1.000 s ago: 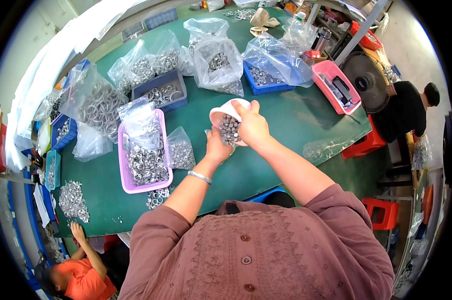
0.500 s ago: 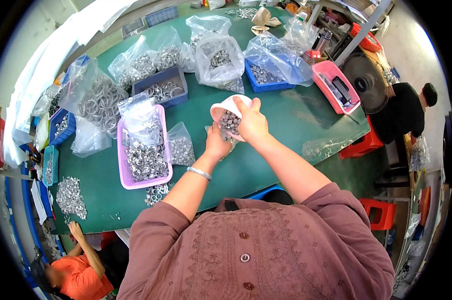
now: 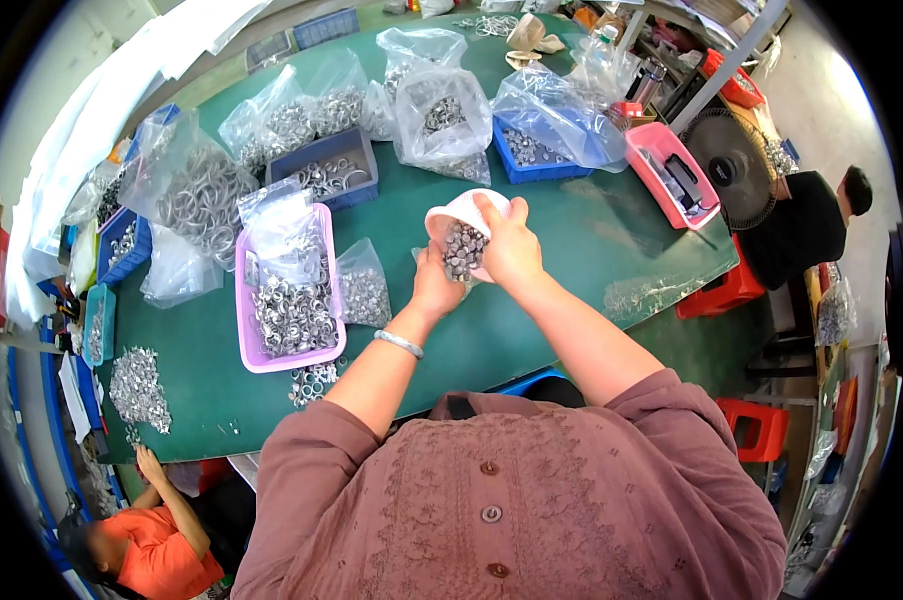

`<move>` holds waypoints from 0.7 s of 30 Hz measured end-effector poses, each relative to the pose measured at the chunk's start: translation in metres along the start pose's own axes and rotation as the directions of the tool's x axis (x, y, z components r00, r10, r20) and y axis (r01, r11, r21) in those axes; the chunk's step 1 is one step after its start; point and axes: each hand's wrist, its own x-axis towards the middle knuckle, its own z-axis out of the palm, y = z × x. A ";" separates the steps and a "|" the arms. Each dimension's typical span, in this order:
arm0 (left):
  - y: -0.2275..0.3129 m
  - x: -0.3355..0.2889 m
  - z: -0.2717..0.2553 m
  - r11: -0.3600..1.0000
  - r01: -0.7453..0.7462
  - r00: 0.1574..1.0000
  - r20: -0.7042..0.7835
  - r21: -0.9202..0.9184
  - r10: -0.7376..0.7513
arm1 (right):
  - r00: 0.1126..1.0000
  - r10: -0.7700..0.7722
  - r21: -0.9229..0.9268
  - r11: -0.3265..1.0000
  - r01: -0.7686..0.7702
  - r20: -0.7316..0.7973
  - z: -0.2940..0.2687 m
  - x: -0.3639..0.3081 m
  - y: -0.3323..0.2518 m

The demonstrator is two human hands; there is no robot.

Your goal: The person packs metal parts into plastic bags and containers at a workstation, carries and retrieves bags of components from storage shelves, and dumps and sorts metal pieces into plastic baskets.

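Over the middle of the table, a pale pink-white plastic bowl (image 3: 444, 217) is tilted toward me, with many small grey metal parts (image 3: 464, 251) gathered at its lower side. My right hand (image 3: 512, 246) grips the bowl's right side, thumb and fingers over the rim. Below its left side, my left hand (image 3: 436, 287) is closed, fingers partly hidden behind the bowl. Bits of clear plastic show around that hand, looking like a bag's edge. Left of my left forearm stands a lilac tray (image 3: 290, 366) of metal rings, beside a clear bag of small metal parts (image 3: 364, 296).
Blue bins (image 3: 372, 192) and clear bags of metal rings (image 3: 204, 200) fill the far side of the green table (image 3: 572, 290). A pink basket (image 3: 707, 212) and a fan (image 3: 729, 165) are at right. At lower left, a person in orange (image 3: 167, 545) reaches toward a metal-parts pile (image 3: 140, 388).
The bowl and both hands have shifted very slightly right, and more of the metal parts show at its lower side. The co-worker's hand has moved little.
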 end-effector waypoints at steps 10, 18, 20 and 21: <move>0.000 -0.001 -0.002 0.998 0.053 0.999 0.011 -0.041 -0.053 | 1.000 0.008 -0.031 0.999 -0.008 0.015 0.002 -0.003 -0.003; -0.011 0.002 0.004 0.986 0.077 0.989 -0.112 -0.150 -0.095 | 0.999 -0.027 -0.035 0.999 0.026 -0.019 0.012 -0.005 -0.007; -0.005 0.002 0.004 0.983 0.093 0.987 -0.113 -0.160 -0.112 | 1.000 -0.009 -0.056 0.998 0.009 -0.001 0.009 -0.004 -0.004; -0.002 0.002 0.003 0.976 0.093 0.990 -0.084 -0.195 -0.111 | 1.000 -0.009 -0.058 0.998 0.009 -0.001 0.008 -0.003 -0.003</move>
